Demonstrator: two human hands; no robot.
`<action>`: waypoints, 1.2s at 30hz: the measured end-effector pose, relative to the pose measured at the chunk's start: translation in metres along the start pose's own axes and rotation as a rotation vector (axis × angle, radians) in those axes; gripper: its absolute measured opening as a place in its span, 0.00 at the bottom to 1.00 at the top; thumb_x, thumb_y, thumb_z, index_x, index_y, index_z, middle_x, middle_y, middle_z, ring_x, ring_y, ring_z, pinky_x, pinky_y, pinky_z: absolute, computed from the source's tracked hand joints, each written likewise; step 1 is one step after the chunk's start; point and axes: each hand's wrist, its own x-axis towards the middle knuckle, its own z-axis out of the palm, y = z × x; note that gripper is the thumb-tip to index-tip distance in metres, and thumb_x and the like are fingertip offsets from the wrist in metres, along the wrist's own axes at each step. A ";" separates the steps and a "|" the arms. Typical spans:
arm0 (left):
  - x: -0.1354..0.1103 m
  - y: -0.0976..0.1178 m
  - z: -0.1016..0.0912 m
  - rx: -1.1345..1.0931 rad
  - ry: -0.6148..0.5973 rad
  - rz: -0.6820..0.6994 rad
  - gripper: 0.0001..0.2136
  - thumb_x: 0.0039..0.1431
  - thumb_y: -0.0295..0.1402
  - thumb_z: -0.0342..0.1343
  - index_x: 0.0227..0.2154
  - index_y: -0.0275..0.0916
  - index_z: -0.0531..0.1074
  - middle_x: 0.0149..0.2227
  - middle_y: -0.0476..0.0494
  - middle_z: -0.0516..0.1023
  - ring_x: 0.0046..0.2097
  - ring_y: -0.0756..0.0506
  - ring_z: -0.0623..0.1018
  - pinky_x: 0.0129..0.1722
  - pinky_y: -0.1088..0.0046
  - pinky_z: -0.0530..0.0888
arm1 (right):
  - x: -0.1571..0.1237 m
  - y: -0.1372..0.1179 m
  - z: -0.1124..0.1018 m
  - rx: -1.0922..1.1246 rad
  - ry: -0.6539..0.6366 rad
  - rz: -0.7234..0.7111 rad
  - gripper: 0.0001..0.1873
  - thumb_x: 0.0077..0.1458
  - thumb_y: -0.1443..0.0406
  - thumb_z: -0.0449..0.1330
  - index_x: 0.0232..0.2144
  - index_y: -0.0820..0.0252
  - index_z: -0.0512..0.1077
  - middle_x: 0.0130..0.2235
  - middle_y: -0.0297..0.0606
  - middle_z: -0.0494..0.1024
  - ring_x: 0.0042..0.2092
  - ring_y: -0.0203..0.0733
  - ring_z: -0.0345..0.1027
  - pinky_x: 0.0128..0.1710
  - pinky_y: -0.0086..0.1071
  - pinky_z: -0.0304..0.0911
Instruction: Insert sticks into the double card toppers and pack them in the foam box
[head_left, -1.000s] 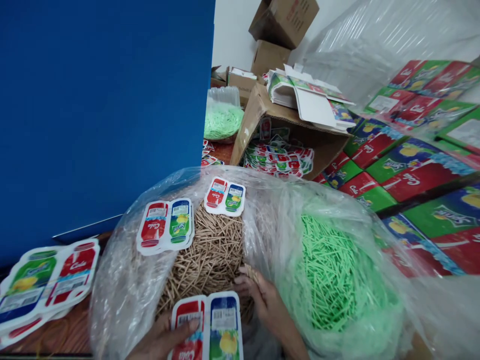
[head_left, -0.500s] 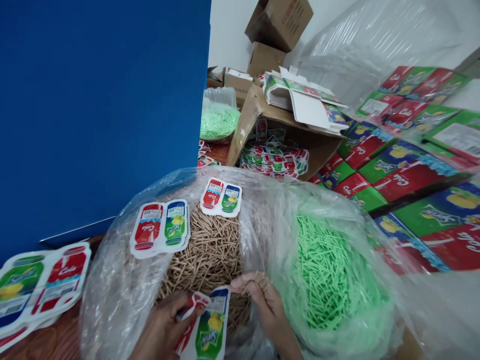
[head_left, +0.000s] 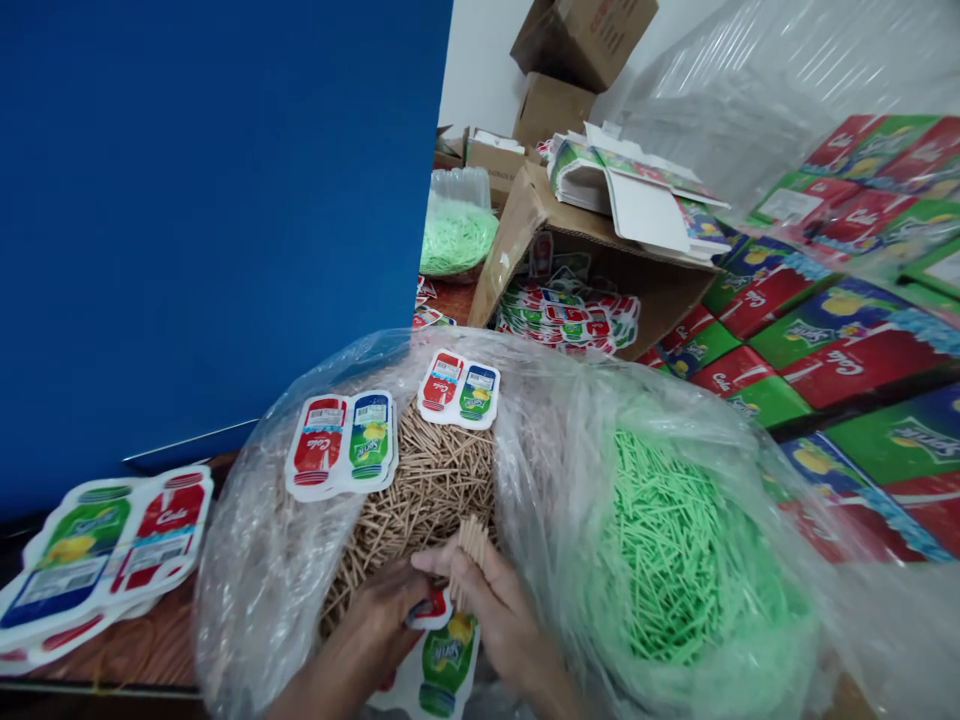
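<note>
My left hand is closed on a die-cut drink-label card, with a red Cola bottle half and a green Sprite half. In the fingers of my right hand is a small bundle of thin brown sticks, standing roughly upright. The two hands meet, fingertips close together, above a clear plastic bag of loose brown sticks. Two groups of similar cards rest on the bag: a stack and a smaller one.
Bright green sticks fill a plastic bag on the right. More cards lie on the wooden surface at left, below a blue panel. Behind stands an open cardboard box of cards. Printed Cola and Sprite boxes are stacked at right.
My right hand has brought the brown sticks left beside my left hand, and the bundle now points more upright. The card has dropped lower and is partly covered. The view has shifted slightly.
</note>
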 end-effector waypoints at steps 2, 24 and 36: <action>0.001 0.001 0.002 -0.003 0.001 0.005 0.08 0.54 0.24 0.53 0.22 0.40 0.65 0.25 0.48 0.77 0.29 0.48 0.77 0.32 0.77 0.72 | 0.005 0.003 0.006 0.003 0.043 -0.016 0.20 0.60 0.50 0.49 0.41 0.59 0.69 0.44 0.43 0.78 0.48 0.43 0.71 0.51 0.37 0.61; -0.004 0.002 -0.002 -0.512 -0.128 -0.550 0.08 0.56 0.30 0.53 0.24 0.37 0.73 0.26 0.50 0.74 0.31 0.48 0.73 0.32 0.77 0.68 | -0.002 0.011 -0.003 -0.409 0.066 -0.223 0.15 0.63 0.58 0.47 0.43 0.55 0.71 0.48 0.41 0.74 0.57 0.43 0.59 0.58 0.40 0.51; 0.017 0.006 -0.014 -0.616 -0.169 -0.379 0.14 0.62 0.35 0.46 0.35 0.40 0.78 0.33 0.46 0.80 0.36 0.46 0.76 0.39 0.75 0.69 | -0.026 0.015 -0.021 -0.613 0.050 -0.450 0.28 0.61 0.65 0.51 0.62 0.44 0.51 0.61 0.34 0.61 0.61 0.48 0.55 0.60 0.46 0.51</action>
